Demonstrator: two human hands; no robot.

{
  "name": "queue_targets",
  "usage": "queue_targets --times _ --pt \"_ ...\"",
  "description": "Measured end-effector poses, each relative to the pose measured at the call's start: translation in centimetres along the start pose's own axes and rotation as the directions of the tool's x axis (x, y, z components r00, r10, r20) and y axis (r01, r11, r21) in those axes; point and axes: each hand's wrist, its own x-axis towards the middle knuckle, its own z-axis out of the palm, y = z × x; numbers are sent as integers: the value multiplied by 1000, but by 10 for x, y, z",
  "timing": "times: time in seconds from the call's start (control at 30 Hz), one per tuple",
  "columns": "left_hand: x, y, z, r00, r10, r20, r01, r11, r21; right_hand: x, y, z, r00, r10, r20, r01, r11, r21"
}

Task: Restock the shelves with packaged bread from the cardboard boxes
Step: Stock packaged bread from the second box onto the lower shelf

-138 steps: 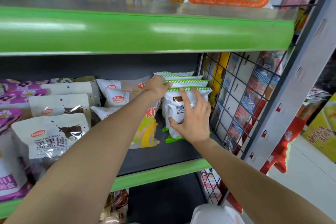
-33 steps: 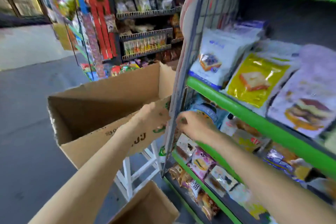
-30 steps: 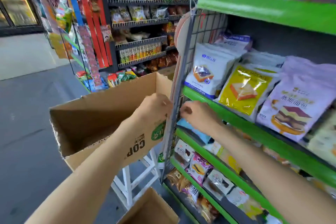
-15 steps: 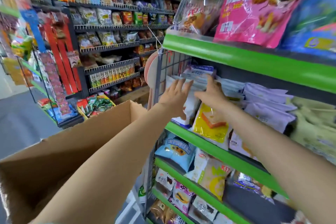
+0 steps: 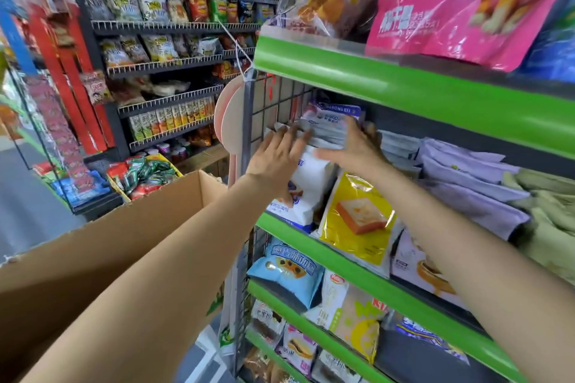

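Shelf (image 5: 404,93) | white bread packs (image 5: 326,130) | seemingly between both hands' grip

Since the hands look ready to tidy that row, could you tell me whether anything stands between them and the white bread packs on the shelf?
Nothing visible does. The left hand lies flat on the front of the white bread packs, and the right hand rests on their tops. The wire grid panel stands to the left, beside the packs.

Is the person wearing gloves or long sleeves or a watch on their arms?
No. Both arms are bare all the way up, with no sleeves showing. The left hand and right hand have no gloves, and no watch, bracelet or ring shows on either. The fingers look blurry in this picture.
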Motion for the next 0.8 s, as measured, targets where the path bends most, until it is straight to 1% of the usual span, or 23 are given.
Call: queue_targets --times 0.07,0.1,0.13,0.17,0.23,0.27,0.3,0.33,0.37,0.4,0.43,0.47,0.5,0.53,0.6,0.63,0.67,0.7,0.8 --pt "4 0 -1 1000 -2 24 2 1000 3 14 -1 1 992 43 117 -57 991 118" --pt "5 0 -1 999 -7 35 7 1000 3 17 -4 3 985 16 174 -48 982 181" --pt "5 0 0 999 -12 38 12 1000 4 20 -5 7 982 -20 189 -21 977 213" --pt "5 0 0 999 -14 35 14 1000 3 20 -8 7 980 -57 188 14 974 224" --pt "4 -2 2 1000 -12 27 12 1000 -12 19 -8 6 962 -141 232 86 969 232" --pt "4 -3 3 1000 -9 24 10 1000 -25 22 -5 5 952 -166 257 116 973 197" --pt "4 -3 3 1000 -6 21 7 999 -35 24 -5 1 956 -170 239 140 981 135" --pt "4 -4 4 1000 -2 20 3 999 -40 30 -5 -4 976 -138 170 130 990 52" --pt "4 -4 4 1000 2 19 -2 999 -39 32 -8 -11 994 -92 51 95 994 -58" --pt "4 -4 5 1000 6 18 -5 999 -36 36 -10 -16 994 -72 -85 58 986 -158" --pt "4 -4 5 1000 7 15 -7 999 -33 41 -13 -20 981 -103 -162 63 970 -235" --pt "4 -4 6 1000 7 14 -6 1000 -30 46 -16 -20 980 -146 -137 102 953 -285" --pt "4 -4 5 1000 5 17 -5 1000 -26 50 -20 -19 978 -202 -61 174 935 -309" --pt "5 -3 5 1000 5 20 -4 1000 -20 58 -21 -13 973 -226 38 227 921 -317" --pt "5 -3 6 1000 3 22 -3 1000 1 69 -19 3 969 -166 186 219 923 -317" --pt "4 -3 6 1000 1 23 -1 1000 9 74 -17 11 964 -132 229 197 937 -289" --pt "5 -2 7 1000 0 24 0 1000 15 75 -17 16 964 -99 246 166 948 -270" --pt "5 -3 7 1000 0 23 0 1000 16 77 -18 18 962 -95 255 165 950 -266" --pt "8 -3 6 999 2 35 -2 1000 -6 75 -26 12 947 -119 297 171 973 -155"
